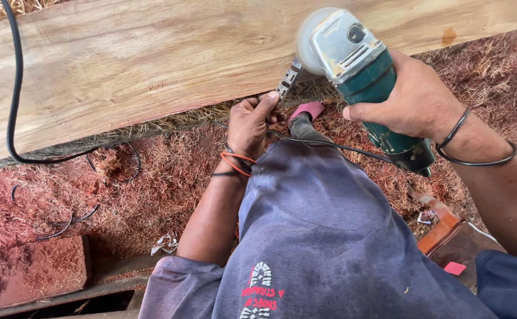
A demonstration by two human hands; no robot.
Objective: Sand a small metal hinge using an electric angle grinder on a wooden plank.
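The right hand (415, 103) is wrapped around the green body of an angle grinder (361, 71), held at the near edge of a wide wooden plank (140, 65). The left hand (252, 121) pinches a small metal wrench (289, 81) at the grinder's head. The tool looks rigid and fairly heavy, best gripped by its body, away from the disc.

A thick carpet of reddish wood shavings (152, 183) covers the ground, spreading left and right beneath a long pale wooden plank (128, 65) that runs across the far side. A black cable (15, 88) drops over the plank at the far left and curls into the shavings, where short loose wire pieces (69, 221) lie. Near left sits a reddish block (40, 269) dusted with shavings, with crumpled paper scraps (165, 242) beside it, and at the near right a small pink tag (454, 268) lies on a brown wooden piece (447, 227).
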